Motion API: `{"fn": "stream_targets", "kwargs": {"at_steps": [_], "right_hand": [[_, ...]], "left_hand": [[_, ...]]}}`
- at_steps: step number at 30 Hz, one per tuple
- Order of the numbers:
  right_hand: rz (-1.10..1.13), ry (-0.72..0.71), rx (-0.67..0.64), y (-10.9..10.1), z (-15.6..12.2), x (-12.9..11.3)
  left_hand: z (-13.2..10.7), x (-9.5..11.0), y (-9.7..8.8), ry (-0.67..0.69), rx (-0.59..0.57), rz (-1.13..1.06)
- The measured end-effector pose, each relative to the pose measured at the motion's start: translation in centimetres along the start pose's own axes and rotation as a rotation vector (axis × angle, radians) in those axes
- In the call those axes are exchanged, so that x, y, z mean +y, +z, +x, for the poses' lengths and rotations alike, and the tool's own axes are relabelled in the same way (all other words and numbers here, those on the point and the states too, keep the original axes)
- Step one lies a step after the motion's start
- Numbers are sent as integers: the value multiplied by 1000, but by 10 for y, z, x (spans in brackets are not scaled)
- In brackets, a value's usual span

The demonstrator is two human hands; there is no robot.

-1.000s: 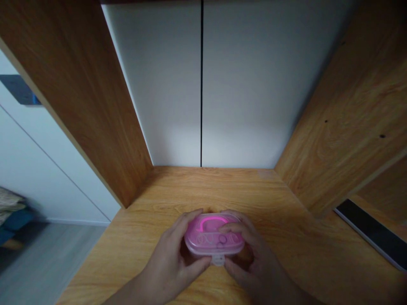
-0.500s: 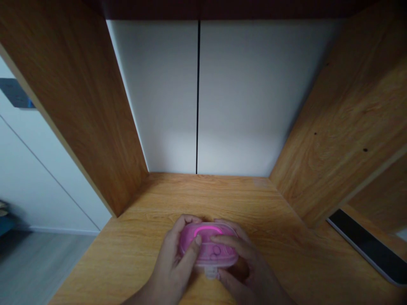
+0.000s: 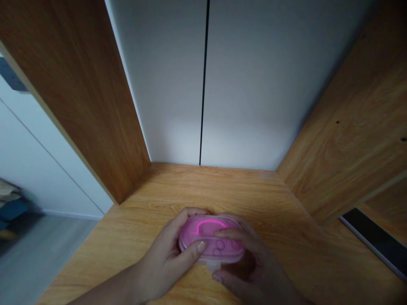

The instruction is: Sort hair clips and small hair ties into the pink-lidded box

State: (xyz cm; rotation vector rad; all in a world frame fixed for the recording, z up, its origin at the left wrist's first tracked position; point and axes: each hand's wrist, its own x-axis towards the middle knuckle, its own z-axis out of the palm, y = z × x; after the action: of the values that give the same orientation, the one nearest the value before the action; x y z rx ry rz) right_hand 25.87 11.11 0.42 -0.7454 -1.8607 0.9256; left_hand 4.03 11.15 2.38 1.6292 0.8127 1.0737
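A pink oval plastic case [image 3: 203, 250] with a see-through lid and a bright pink curved handle lies between both hands, low in the middle of the head view. Small ring-like shapes show faintly through its right half. Wrapped round the left end is my left hand [image 3: 171, 250], thumb on the lid and fingers behind the far side. My right hand [image 3: 251, 258] grips the right end, one finger across the lid. Its thumb touches or nearly touches a pale clear latch [image 3: 213, 265] at the front edge. The far fingertips are hidden.
The wooden desktop [image 3: 203, 186] runs back to a white panel [image 3: 171, 106] with a dark seam. Wooden boards rise on the left [image 3: 89, 93] and right [image 3: 346, 140]. At the right edge lies a black phone [image 3: 375, 237], partly cut off.
The view has shifted and tilted slightly. My right thumb has moved a little away from the case's front, and the latch shows less sharply. Both hands keep hold of the case.
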Motion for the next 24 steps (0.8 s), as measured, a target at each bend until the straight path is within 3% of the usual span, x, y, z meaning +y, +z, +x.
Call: {"fn": "stream_targets", "kwargs": {"at_steps": [7,13,24], "right_hand": [[-77,12,-8,-1,-4,0],[-67,32,12,1,-6,-3],[10,20,-86,-2,-2,-14]], "left_hand": [[-5,-2,-4,36,-68,-34],[-4,-5,-3,187,-78,43],[-2,-11,0,134,-78,-35]]}}
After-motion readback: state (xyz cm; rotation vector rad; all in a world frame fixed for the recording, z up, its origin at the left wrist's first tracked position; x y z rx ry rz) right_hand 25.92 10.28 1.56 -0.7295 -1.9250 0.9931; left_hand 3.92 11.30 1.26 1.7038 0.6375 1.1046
